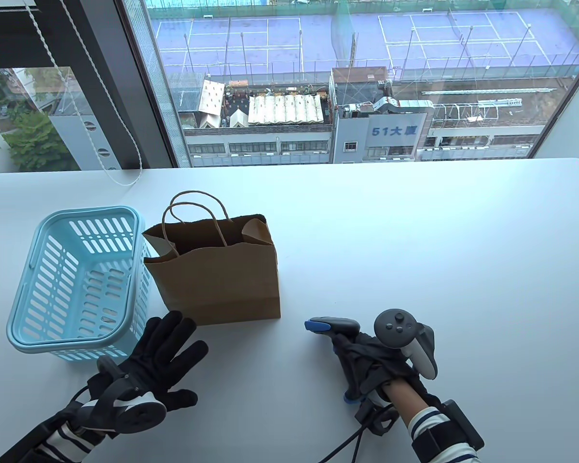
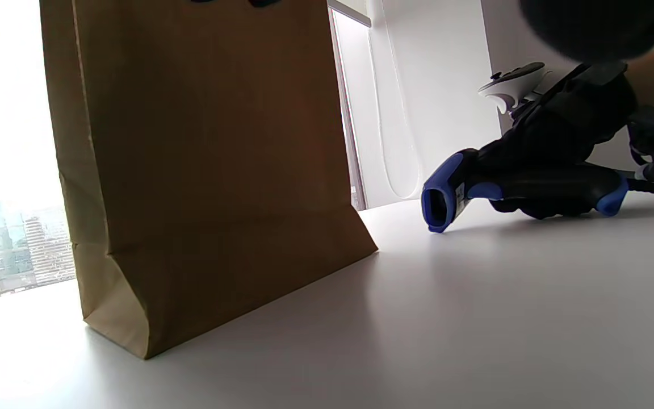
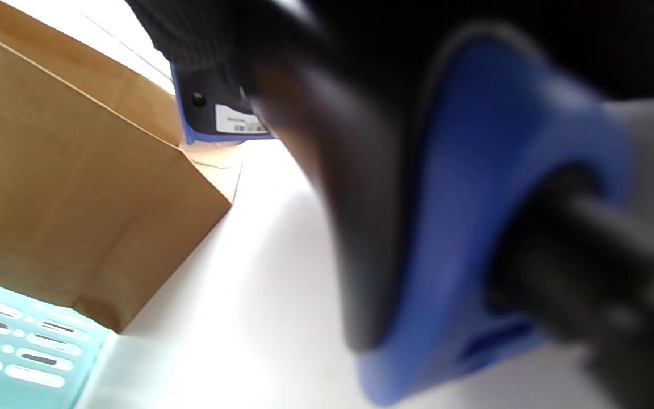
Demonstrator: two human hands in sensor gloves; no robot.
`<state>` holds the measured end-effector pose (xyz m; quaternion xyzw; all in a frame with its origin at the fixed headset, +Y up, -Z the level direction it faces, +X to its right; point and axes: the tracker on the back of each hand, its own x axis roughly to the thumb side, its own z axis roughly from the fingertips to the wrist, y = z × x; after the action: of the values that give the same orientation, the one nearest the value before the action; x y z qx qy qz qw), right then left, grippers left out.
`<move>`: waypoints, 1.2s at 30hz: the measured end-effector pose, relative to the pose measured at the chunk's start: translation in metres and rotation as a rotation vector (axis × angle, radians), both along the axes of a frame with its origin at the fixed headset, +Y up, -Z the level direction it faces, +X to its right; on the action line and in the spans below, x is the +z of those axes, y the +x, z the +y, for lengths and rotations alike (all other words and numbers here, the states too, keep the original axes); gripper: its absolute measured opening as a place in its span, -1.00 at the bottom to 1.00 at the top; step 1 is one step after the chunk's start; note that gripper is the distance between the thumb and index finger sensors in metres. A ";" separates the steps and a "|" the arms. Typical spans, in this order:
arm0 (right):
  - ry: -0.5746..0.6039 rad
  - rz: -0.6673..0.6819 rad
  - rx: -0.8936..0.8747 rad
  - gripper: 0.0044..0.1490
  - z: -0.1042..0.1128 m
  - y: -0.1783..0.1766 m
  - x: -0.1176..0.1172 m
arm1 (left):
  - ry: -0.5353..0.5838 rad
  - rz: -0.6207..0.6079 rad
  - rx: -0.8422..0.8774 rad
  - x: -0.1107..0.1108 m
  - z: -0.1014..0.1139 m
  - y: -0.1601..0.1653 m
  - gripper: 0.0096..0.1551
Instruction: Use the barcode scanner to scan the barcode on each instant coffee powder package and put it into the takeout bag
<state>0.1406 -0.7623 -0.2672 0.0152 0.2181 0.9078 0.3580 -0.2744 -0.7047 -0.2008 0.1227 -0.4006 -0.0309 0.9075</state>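
Observation:
A brown paper takeout bag (image 1: pixel 217 270) stands upright and open on the white table (image 1: pixel 415 241); it also fills the left of the left wrist view (image 2: pixel 202 165) and shows in the right wrist view (image 3: pixel 66 187). My right hand (image 1: pixel 366 357) grips the handle of a black and blue barcode scanner (image 1: pixel 330 325), which lies low on the table with its head pointing left toward the bag (image 2: pixel 452 196) (image 3: pixel 474 227). My left hand (image 1: pixel 166 354) rests flat near the bag's front corner, fingers spread, holding nothing. No coffee package shows in any view.
A light blue plastic basket (image 1: pixel 84 277) stands left of the bag, its visible inside bare; its slotted wall (image 3: pixel 15 352) appears in the right wrist view. The scanner's cable (image 1: pixel 352 443) runs off the bottom edge. A window lies beyond the table's far edge.

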 end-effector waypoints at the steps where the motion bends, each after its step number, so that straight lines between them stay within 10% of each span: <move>1: 0.006 0.011 0.069 -0.06 0.001 0.000 0.000 | 0.011 0.001 0.004 0.000 0.000 0.000 0.21; 15: 0.104 0.055 0.387 -0.07 0.015 -0.004 -0.003 | 0.030 0.013 0.031 0.001 0.002 -0.003 0.20; 22: 0.904 0.037 0.317 -0.26 0.084 -0.029 0.029 | 0.126 0.011 0.005 0.004 0.015 -0.005 0.21; 29: 1.298 0.544 0.441 -0.01 0.096 -0.107 0.051 | 0.199 0.042 -0.061 0.006 0.020 -0.011 0.38; 32: 1.290 0.701 0.485 0.15 0.086 -0.133 0.049 | 0.199 0.045 -0.092 0.005 0.017 -0.012 0.47; 36: 0.887 0.920 0.620 0.38 0.052 -0.159 0.040 | 0.126 0.022 -0.159 0.003 0.006 -0.009 0.51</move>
<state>-0.0180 -0.7098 -0.2268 0.4785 -0.0490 0.8726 -0.0850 -0.2832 -0.6986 -0.1979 0.1468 -0.3962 -0.1293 0.8971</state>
